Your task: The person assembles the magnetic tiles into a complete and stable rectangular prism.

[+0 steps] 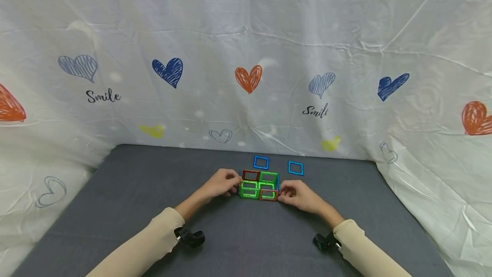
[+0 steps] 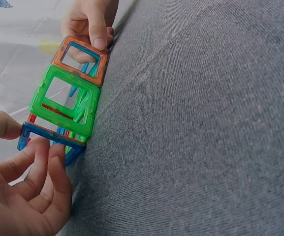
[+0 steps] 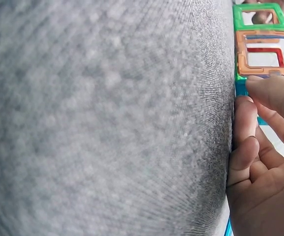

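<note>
A low box of square, see-through magnetic tiles [image 1: 250,197] stands on the grey cloth, between both hands. Its near side has a green tile [image 2: 37,101] beside an orange one [image 2: 102,69]; a dark red tile [image 1: 251,171] shows at the back. At the left end, my left hand [image 1: 223,183] holds a blue tile [image 2: 53,132] with thumb and curled fingertips. My right hand [image 1: 301,195] pinches the right end, its thumb by the orange tile's corner and its fingers at a blue tile [image 3: 241,88]. The fingers partly hide both end tiles.
Two loose blue square tiles [image 1: 261,168] [image 1: 296,174] lie flat behind the box. A white curtain [image 1: 215,110] printed with hearts hangs along the table's back edge. Grey cloth [image 1: 246,238] covers the table.
</note>
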Motion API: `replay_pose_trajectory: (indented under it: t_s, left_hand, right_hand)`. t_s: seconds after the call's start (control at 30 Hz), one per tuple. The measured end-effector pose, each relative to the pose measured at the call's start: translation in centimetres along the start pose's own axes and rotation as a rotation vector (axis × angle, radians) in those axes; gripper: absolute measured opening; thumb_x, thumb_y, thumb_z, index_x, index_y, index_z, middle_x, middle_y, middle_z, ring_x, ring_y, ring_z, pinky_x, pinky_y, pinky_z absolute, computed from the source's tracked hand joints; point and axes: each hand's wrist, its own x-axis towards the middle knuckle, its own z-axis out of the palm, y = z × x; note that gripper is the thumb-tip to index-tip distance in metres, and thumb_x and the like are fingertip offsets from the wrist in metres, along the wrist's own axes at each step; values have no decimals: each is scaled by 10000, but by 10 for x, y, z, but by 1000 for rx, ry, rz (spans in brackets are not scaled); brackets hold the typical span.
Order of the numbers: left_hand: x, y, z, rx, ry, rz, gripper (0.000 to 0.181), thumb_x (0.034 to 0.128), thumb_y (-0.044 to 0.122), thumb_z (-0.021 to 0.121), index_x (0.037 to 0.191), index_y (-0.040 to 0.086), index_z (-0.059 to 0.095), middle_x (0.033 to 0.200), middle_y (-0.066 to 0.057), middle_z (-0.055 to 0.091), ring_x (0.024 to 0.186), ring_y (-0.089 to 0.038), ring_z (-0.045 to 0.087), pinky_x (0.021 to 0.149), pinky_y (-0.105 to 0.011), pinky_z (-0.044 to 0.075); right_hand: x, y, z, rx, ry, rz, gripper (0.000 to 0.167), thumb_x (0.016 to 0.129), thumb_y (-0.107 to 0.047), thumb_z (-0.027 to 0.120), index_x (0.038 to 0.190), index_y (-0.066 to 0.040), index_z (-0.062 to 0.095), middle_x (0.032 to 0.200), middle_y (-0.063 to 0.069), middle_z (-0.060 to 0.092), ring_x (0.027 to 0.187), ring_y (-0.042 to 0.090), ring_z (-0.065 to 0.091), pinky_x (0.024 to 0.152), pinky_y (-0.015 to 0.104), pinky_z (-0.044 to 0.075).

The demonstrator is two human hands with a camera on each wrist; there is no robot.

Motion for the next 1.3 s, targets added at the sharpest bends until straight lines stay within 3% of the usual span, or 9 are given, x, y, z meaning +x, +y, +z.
replay_pose_trajectory:
  t_s: [0.37, 0.7, 1.3]
  left_hand:
    - [-1, 4, 0, -8, -25, 4, 258, 1049, 200, 578, 1092, -18, 709, 985, -69, 685, 821, -216, 672, 649, -361, 570]
    - [-3, 5, -3, -53, -2, -10, 269, 1053, 192, 593, 1138, -54, 660, 1027, -121, 675, 892, -291, 696, 704, -392, 593]
    - [3, 3, -4, -61, -7, -29, 241, 1050, 185, 575, 1128, -31, 650, 1130, -133, 628, 957, -246, 654, 757, -391, 584]
  right_hand:
    - [0, 3, 0, -2, 1, 8, 59, 965, -84, 724, 1018, -65, 707, 905, 22, 673, 752, 176, 622, 651, 272, 512]
    - [1, 3, 0, 9, 3, 14, 56, 962, -85, 729, 1014, -75, 710, 896, 13, 670, 747, 168, 617, 647, 268, 507]
    - [-1, 0, 0, 22, 8, 15, 80, 964, -92, 728, 1034, -61, 707, 907, 43, 668, 752, 194, 608, 644, 273, 500]
